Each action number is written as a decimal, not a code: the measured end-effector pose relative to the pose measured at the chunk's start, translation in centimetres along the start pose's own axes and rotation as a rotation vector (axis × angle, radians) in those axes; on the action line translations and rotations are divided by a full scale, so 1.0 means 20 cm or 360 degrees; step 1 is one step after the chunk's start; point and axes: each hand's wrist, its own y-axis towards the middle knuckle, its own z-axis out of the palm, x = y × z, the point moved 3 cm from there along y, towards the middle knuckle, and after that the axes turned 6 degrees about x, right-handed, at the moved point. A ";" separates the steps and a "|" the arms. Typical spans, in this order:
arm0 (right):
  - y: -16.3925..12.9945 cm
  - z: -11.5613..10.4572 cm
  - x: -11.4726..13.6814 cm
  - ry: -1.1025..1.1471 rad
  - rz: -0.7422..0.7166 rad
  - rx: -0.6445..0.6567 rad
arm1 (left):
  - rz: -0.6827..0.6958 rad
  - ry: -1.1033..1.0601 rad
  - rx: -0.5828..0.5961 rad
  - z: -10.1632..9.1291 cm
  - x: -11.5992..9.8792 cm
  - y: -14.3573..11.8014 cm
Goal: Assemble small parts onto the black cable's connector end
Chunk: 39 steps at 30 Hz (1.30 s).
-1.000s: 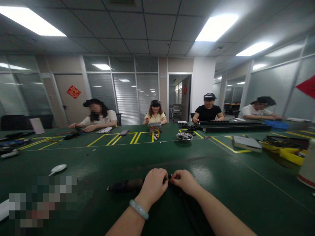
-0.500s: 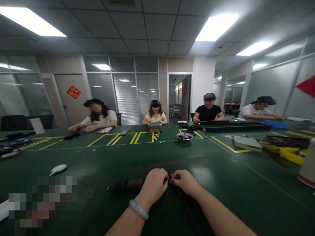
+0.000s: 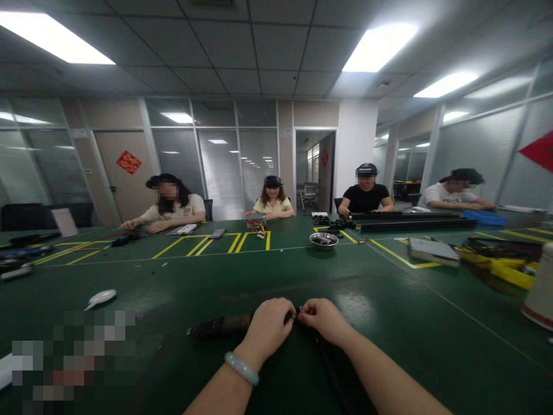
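My left hand (image 3: 270, 323), with a pale bangle on its wrist, is closed in a pinch near the middle of the table. A small brass-coloured bit (image 3: 294, 316) shows at its fingertips. Under and left of that hand lies a dark, round-bodied tool (image 3: 220, 327) with a narrow metal tip pointing left; its right end is hidden. My right hand (image 3: 324, 317) pinches close beside the left fingertips, and what it grips is too small and dark to make out. From below the right fingers a long black cord-like strip (image 3: 332, 369) runs toward me.
On the green table (image 3: 194, 282), a white spoon-like piece (image 3: 102, 298) lies left. A metal bowl (image 3: 324, 240) of small parts, a grey box (image 3: 433, 252) and a yellow tray (image 3: 512, 272) stand farther off. Several co-workers sit across; a wired device (image 3: 256, 222) is before one.
My hands stay almost in place; the brass-coloured bit now shows between my fingertips. Across the table, the wired device has shifted left, away from the co-worker's hands.
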 end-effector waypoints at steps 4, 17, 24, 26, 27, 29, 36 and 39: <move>0.01 0.00 0.01 0.0040 -0.0029 0.0020 | -0.0017 0.0000 -0.0009 -0.01 -0.01 0.00; -0.02 0.00 0.05 0.0004 -0.0065 -0.0006 | -0.0008 -0.0040 -0.0007 -0.02 -0.02 0.00; -0.01 0.01 0.04 0.0037 -0.0050 0.0011 | -0.0082 -0.0037 0.0025 -0.01 -0.01 -0.01; -0.01 0.00 0.04 0.0050 -0.0047 0.0005 | -0.0063 -0.0031 0.0009 -0.01 -0.01 -0.01; -0.01 0.00 0.03 0.0056 -0.0046 0.0002 | -0.0047 -0.0031 -0.0001 -0.02 -0.02 -0.01; 0.00 0.01 0.03 0.0058 -0.0040 0.0001 | -0.0022 -0.0028 -0.0015 -0.01 -0.01 -0.01; 0.01 0.01 0.01 0.0082 -0.0028 0.0004 | 0.0012 -0.0050 -0.0032 0.01 0.01 0.00; 0.01 0.02 0.01 0.0077 -0.0032 0.0017 | 0.0036 -0.0057 -0.0027 0.02 0.01 0.01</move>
